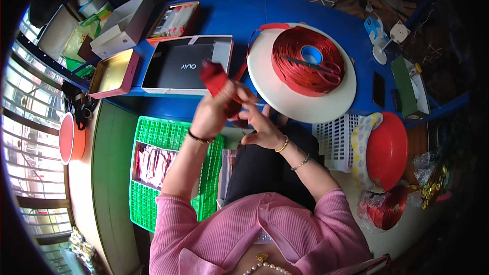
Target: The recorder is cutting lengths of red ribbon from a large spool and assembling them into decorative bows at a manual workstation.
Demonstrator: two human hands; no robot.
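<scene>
My left hand [216, 109] is closed around folded red ribbon [213, 77], whose slightly blurred end sticks up past the fingers. Close beside it, my right hand [262, 126] has its thumb and fingers apart, fingertips near the lower part of the ribbon; whether they touch it I cannot tell. A strip of ribbon runs from near the left hand up to the rim of a round white board [270, 89]. On that board lies a large red ribbon roll [290, 46] with a blue core, and scissors [328, 74] with dark red handles rest across it.
A blue table [244, 10] carries a black-and-white box [173, 66], a pink-edged tray [114, 74], a phone [378, 89] and a green box [407, 86]. Below left, a green basket [142, 209] holds a box of red-and-white pieces [153, 165]. A red basin [389, 147] sits right.
</scene>
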